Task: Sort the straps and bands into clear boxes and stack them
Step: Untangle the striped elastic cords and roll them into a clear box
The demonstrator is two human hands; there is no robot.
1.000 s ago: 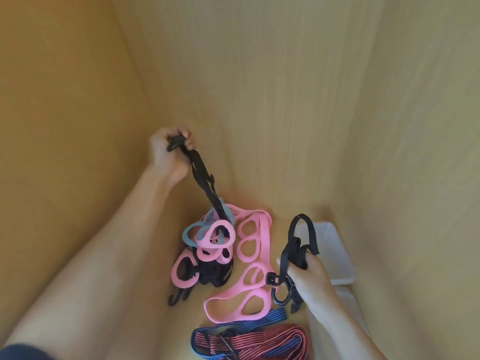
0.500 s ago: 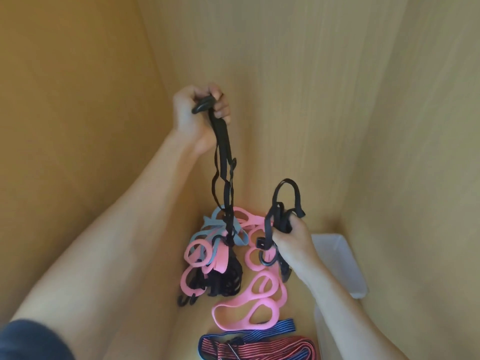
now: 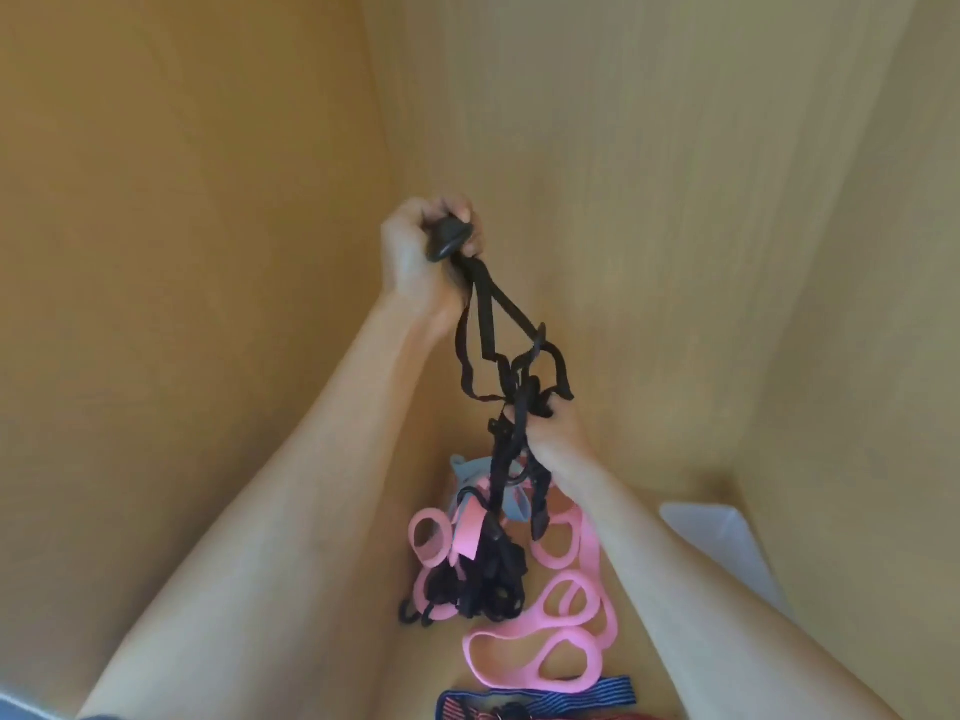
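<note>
Counted: one clear box (image 3: 719, 537) at the wooden surface's right edge, one striped strap (image 3: 597, 693) at its near edge; pink bands (image 3: 545, 652) tangled, number unclear. Left hand (image 3: 415, 252) fisted on raised black strap (image 3: 480, 301); right hand (image 3: 556, 433) clenches its middle.

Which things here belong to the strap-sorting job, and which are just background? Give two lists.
Job: black webbing straps, held by left grip and right grip; pink looped rubber band; blue-grey rubber band; blue-and-red striped elastic strap; translucent white plastic box.
Just there: yellow wood-grain panels all around.
</note>
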